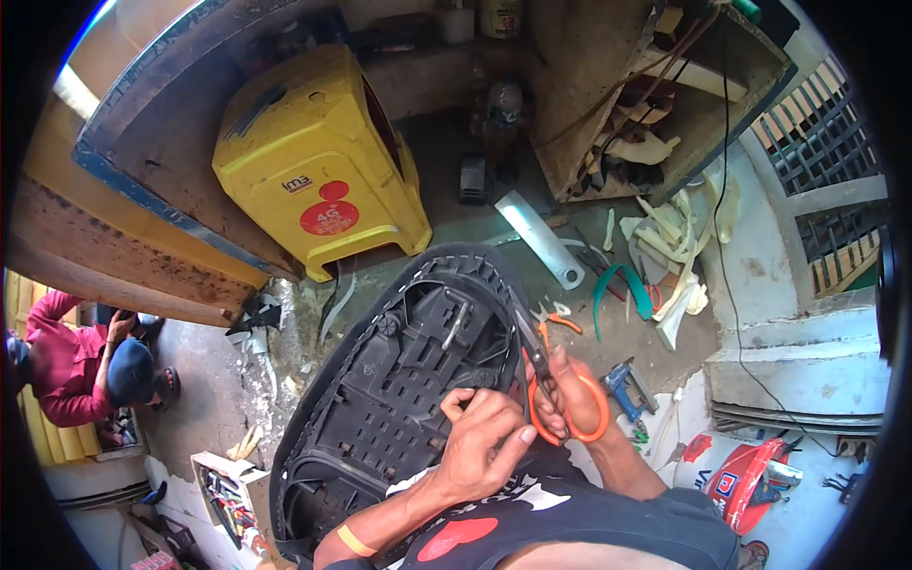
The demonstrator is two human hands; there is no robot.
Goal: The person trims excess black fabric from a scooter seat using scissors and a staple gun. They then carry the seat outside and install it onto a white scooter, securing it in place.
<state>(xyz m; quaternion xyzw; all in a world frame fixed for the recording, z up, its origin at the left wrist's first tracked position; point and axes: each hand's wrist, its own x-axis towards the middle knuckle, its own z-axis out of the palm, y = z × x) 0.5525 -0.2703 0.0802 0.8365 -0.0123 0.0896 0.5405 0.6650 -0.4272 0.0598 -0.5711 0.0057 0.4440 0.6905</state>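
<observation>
A black motorcycle seat (380,399) lies upside down against my lap, its ribbed plastic base facing up and a line of staples along its rim. My right hand (576,394) is closed round the orange loop handles of a pair of scissors (597,418). The dark blades point away from me along the seat's right edge, and I cannot tell if they touch the cover. Over the near right part of the base, my left hand (484,442) has its fingers curled in. Whatever those fingers grip, if anything, is hidden.
Beyond the seat stands a yellow plastic stool (313,171). Right of it lie a metal strip (540,239), orange-handled pliers (560,321), a blue staple gun (627,389) and pale foam scraps (674,237). A white bucket (727,475) is at right; another person (76,366) sits far left.
</observation>
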